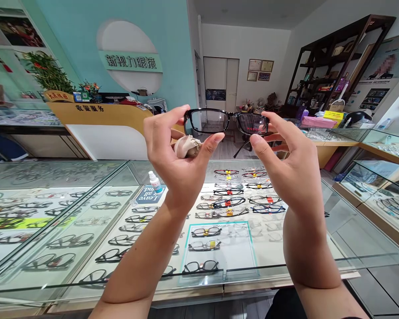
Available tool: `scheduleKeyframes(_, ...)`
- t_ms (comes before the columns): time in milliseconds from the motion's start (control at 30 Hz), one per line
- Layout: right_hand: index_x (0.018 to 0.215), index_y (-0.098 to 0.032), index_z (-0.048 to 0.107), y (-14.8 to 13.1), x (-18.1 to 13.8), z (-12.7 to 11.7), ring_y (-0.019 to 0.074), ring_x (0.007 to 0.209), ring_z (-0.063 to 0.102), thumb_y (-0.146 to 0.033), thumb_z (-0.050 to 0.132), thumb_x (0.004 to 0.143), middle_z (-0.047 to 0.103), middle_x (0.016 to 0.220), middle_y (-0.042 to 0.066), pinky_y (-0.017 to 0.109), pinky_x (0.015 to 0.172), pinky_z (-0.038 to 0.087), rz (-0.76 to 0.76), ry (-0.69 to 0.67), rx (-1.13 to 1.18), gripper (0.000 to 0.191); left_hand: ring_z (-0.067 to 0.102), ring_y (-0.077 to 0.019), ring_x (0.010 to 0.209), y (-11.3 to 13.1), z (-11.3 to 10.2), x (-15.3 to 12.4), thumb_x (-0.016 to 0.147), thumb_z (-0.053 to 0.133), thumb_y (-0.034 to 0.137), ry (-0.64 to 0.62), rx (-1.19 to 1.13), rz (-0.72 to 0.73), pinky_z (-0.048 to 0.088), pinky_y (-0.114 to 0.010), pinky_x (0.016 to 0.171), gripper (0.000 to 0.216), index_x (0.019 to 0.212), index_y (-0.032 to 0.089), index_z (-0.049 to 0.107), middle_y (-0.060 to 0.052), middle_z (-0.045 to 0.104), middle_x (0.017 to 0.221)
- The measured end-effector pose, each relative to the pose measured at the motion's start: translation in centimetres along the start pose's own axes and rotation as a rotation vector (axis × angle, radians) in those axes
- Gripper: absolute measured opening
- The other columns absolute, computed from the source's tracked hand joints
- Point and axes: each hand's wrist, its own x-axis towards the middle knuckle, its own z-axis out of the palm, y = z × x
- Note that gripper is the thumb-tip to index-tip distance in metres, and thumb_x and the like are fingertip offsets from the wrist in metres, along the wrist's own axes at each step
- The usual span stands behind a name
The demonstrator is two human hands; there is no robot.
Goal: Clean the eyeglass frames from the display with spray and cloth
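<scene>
Left grip [166, 153] holds one cloth [187, 147] and, with right grip [294, 155], one eyeglass frame [232, 115].

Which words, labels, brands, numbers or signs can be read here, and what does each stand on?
"新视力眼镜": green band across the round wall panel.
"收银服务": counter front.
"Leave", "all", "nd.": upside-down blue card, partly hidden by the bottle.
Red letters on a lens of the held glasses: too small to read surely.
Too small or blurred: bottle label, planter, framed certificates, wall poster, teal-bordered sheet.
</scene>
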Motion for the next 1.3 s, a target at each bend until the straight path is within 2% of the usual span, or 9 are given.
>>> scheduleKeyframes(133,0.151,-0.035,0.069,0.0,0.1,0.0,0.0319,0.112,0.078,-0.054,0.066,0.104,0.079,0.135,0.010,0.055,0.091,0.066,0.030,-0.030,-0.011,0.051,0.069,-0.0296,0.110,0.2,0.2,0.1,0.087,0.085,0.076,0.036,-0.003,0.029,0.058,-0.046,0.075,0.064,0.133,0.033,0.072,-0.010,0.067,0.124)
scheduleKeyframes(233,0.153,-0.034,0.068,0.1,0.1,0.0,0.0326,0.114,0.078,-0.053,0.065,0.104,0.079,0.137,0.011,0.054,0.091,0.066,0.035,-0.050,-0.025,0.052,0.068,-0.0308,0.114,0.7,0.1,0.3,0.092,0.080,0.075,0.025,0.041,0.047,0.058,-0.047,0.075,0.059,0.132,0.033,0.072,-0.010,0.068,0.122)
scheduleKeyframes(333,0.153,-0.034,0.067,0.2,0.1,0.0,0.0326,0.115,0.078,-0.050,0.065,0.104,0.079,0.137,0.011,0.054,0.091,0.066,0.019,-0.048,-0.027,0.052,0.069,-0.0291,0.108,1.0,0.0,0.3,0.091,0.080,0.077,0.024,0.096,0.054,0.059,-0.046,0.072,0.060,0.132,0.034,0.072,-0.010,0.070,0.120)
scheduleKeyframes(600,0.148,-0.037,0.067,-0.1,-0.1,0.4,0.0339,0.118,0.076,-0.045,0.072,0.102,0.074,0.144,0.009,0.058,0.099,0.064,-0.078,0.149,-0.069,0.047,0.073,-0.0264,0.097,-0.7,0.1,0.3,0.089,0.080,0.079,-0.036,0.026,0.019,0.058,-0.044,0.073,0.068,0.140,0.035,0.070,-0.009,0.072,0.133)
scheduleKeyframes(767,0.146,-0.039,0.066,-0.4,-0.2,0.4,0.0363,0.119,0.076,-0.049,0.070,0.104,0.072,0.147,0.009,0.056,0.099,0.064,-0.088,0.164,-0.100,0.043,0.071,-0.0230,0.087,-0.8,0.2,0.3,0.090,0.078,0.081,-0.055,0.031,-0.016,0.058,-0.044,0.069,0.067,0.139,0.036,0.070,-0.008,0.076,0.135)
scheduleKeyframes(1000,0.146,-0.038,0.068,-0.3,-0.1,0.4,0.0336,0.113,0.078,-0.046,0.071,0.104,0.075,0.146,0.008,0.058,0.095,0.067,-0.107,0.171,-0.094,0.043,0.072,-0.0298,0.106,-1.2,0.3,0.2,0.092,0.072,0.084,-0.055,0.062,0.041,0.060,-0.047,0.073,0.072,0.144,0.034,0.069,-0.011,0.073,0.138)
scheduleKeyframes(1167,0.155,-0.036,0.063,0.4,-0.1,0.7,0.0338,0.121,0.078,-0.049,0.066,0.106,0.076,0.148,0.010,0.055,0.092,0.069,-0.076,0.063,-0.080,0.051,0.066,-0.0344,0.125,-0.4,0.1,0.0,0.086,0.082,0.079,-0.028,0.034,0.023,0.061,-0.047,0.083,0.073,0.143,0.037,0.067,-0.012,0.067,0.140)
scheduleKeyframes(1300,0.158,-0.035,0.061,0.7,-0.1,0.7,0.0358,0.128,0.075,-0.053,0.064,0.107,0.074,0.151,0.012,0.057,0.097,0.067,-0.035,0.014,-0.049,0.055,0.067,-0.0338,0.123,0.2,0.2,0.1,0.085,0.083,0.079,0.002,0.057,0.051,0.062,-0.046,0.080,0.071,0.140,0.037,0.068,-0.013,0.068,0.137)
